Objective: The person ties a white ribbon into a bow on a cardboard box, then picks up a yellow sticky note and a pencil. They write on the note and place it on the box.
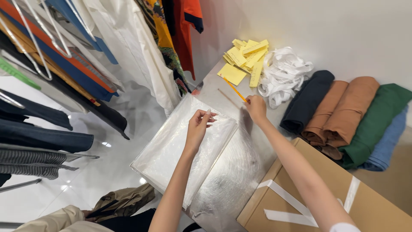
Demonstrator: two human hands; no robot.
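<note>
A stack of clear plastic bags point(171, 150) lies on the grey table point(214, 90). My left hand point(198, 126) rests on the stack's far edge, pinching the top sheet between its fingertips. My right hand point(256, 107) is farther back at the stack's far right corner, shut on an orange pencil point(234, 89) that points away to the left. A thin wooden stick point(227, 98) lies on the table just beside that hand.
Yellow paper tags point(244, 60) and a pile of white ribbon point(283, 75) lie at the table's back. Rolled garments point(343, 116) in navy, brown, green and blue lie at the right. A taped cardboard box point(317, 193) sits near me. Hanging clothes point(86, 56) fill the left.
</note>
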